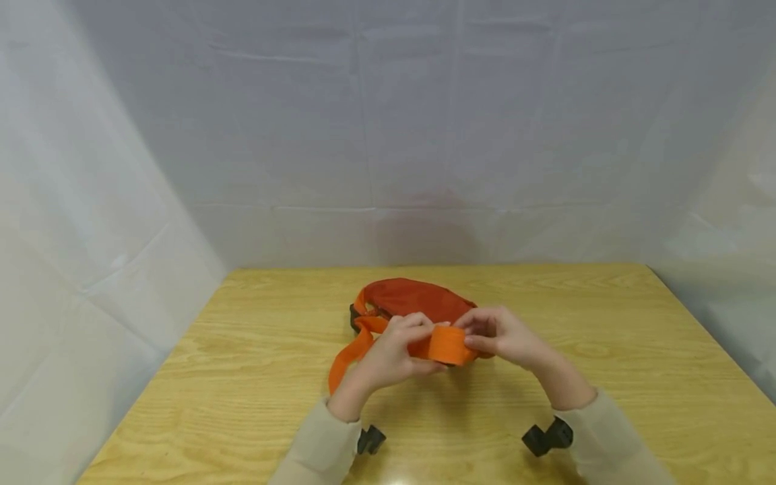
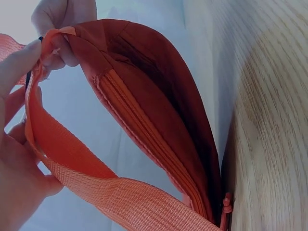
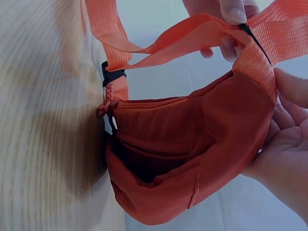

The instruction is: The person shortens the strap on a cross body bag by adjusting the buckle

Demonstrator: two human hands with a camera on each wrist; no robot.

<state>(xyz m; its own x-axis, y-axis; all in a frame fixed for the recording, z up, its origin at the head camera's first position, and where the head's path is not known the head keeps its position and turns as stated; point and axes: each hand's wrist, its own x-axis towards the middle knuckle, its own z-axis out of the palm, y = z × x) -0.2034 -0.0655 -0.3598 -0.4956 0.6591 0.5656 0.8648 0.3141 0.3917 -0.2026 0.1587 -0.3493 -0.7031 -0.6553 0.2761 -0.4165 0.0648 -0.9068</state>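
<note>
A rust-red waist bag rests on the table with an orange webbing strap fixed to it. My left hand pinches the strap near the bag's right end, beside a thin black edge that shows in both wrist views. At that same end my right hand grips the strap's joint with the bag, fingers partly hidden behind the cloth. A zipper runs along the bag, and an open pocket gapes in the right wrist view. Near the other end sits a black slider on the strap.
The wooden table reaches under both forearms. White sheeting hangs behind it and at both sides. Black devices are worn on both wrists. A loop of strap hangs left of the bag.
</note>
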